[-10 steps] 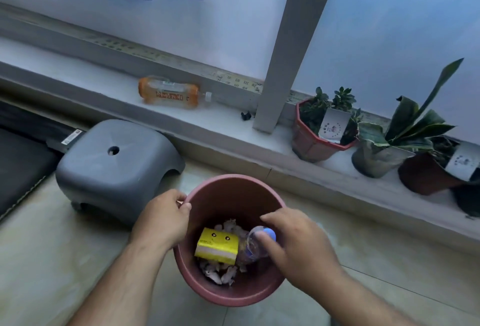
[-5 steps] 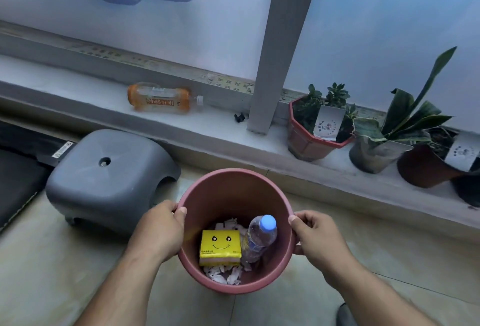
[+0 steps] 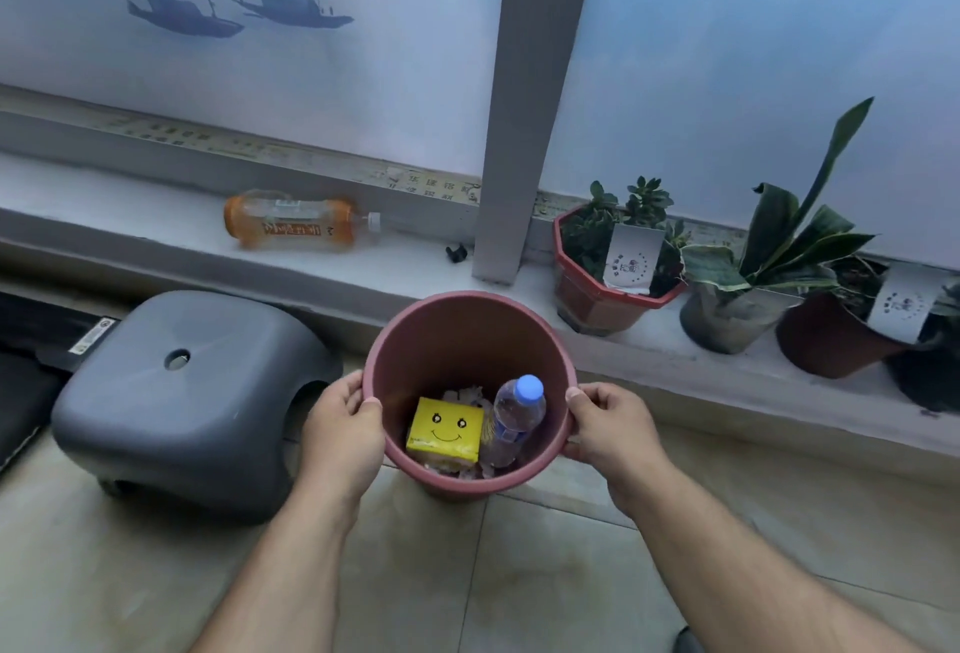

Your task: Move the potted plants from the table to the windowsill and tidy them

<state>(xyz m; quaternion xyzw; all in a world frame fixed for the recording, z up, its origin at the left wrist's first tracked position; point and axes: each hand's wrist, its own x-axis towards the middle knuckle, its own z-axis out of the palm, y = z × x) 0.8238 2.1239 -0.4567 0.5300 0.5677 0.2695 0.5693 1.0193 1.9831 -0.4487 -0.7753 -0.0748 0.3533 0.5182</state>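
Orange bottle (image 3: pixel 298 226) lay on the windowsill (image 3: pixel 156 215), far left of the pink bucket (image 3: pixel 467 340). Left hand (image 3: pixel 340 436) & right hand (image 3: pixel 610 426) fingers were clenched on the bucket rim. Looked light, stiff plastic imo, rim grip fine. Potted plants (image 3: pixel 615 262) sat on the sill right of the bucket, crowded near the edge; sill left of the bottle was open.

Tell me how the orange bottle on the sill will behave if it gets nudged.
The orange bottle lies on its side on the sill, so it will probably roll. It looks nearly empty and clear, so likely light and easy to send skidding. Thin plastic may dent under a firm grip.
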